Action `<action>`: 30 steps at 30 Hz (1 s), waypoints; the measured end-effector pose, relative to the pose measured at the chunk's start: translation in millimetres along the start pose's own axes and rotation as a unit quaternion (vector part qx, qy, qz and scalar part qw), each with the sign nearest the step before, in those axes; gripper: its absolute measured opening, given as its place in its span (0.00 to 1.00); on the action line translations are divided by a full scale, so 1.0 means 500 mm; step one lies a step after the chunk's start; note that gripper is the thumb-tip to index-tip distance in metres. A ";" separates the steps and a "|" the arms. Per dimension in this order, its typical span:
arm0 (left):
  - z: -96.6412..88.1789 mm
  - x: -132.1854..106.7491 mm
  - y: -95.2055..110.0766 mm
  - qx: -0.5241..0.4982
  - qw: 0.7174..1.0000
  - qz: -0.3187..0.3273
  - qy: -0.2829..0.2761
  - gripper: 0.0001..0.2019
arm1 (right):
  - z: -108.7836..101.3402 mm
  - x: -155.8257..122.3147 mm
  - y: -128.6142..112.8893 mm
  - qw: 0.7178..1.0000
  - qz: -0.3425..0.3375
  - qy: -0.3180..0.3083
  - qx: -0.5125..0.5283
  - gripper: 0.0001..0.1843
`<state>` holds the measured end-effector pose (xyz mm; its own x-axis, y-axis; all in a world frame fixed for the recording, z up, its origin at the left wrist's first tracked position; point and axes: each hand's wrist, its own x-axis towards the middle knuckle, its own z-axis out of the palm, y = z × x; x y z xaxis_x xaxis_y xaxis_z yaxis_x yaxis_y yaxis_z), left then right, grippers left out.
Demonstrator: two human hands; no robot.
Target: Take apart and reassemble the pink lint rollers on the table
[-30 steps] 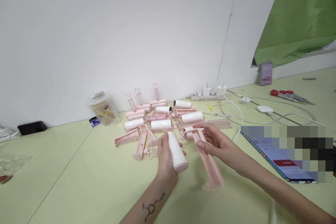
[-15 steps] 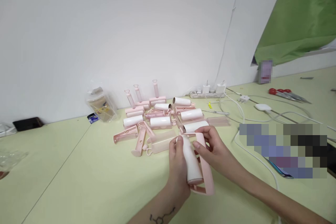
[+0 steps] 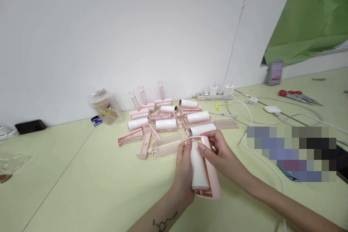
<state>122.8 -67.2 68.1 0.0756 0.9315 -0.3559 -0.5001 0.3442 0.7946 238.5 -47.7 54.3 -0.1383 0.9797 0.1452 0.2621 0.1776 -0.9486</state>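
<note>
My left hand (image 3: 182, 174) is wrapped round a white lint roll (image 3: 197, 168), which sits inside a pink plastic holder (image 3: 213, 179). My right hand (image 3: 221, 154) grips that pink holder from the right, thumb pressed on the roll's far end. Both are held just above the pale green table (image 3: 81, 188). Behind them lies a pile of pink roller parts and white rolls (image 3: 165, 123).
A clear cover (image 3: 168, 146) lies just behind my hands. A clear bag (image 3: 104, 107) stands at the back left, a power strip (image 3: 214, 96) and white cables (image 3: 261, 159) to the right, red scissors (image 3: 296, 97) far right. A dark object (image 3: 29, 126) lies by the wall.
My hands came together: the white roll in my left hand now sits inside the pink holder held by my right, where one second ago they were apart.
</note>
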 end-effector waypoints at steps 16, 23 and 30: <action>-0.107 -0.078 0.070 0.390 0.904 -0.037 -0.172 0.28 | -0.015 -0.029 -0.064 0.929 -0.068 -0.248 -0.265 0.06; -0.124 -0.105 0.052 0.606 0.775 0.069 -0.166 0.20 | 0.019 -0.074 -0.070 0.817 -0.185 -0.306 -0.453 0.07; -0.125 -0.110 0.080 0.619 0.739 0.066 -0.258 0.27 | 0.000 -0.074 -0.066 0.856 -0.173 -0.336 -0.353 0.04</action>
<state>44.8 -112.0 88.5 0.5751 0.7777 -0.2537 0.6159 -0.2075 0.7600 234.9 -89.8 80.1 -0.7807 0.6238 -0.0374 0.5734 0.6912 -0.4399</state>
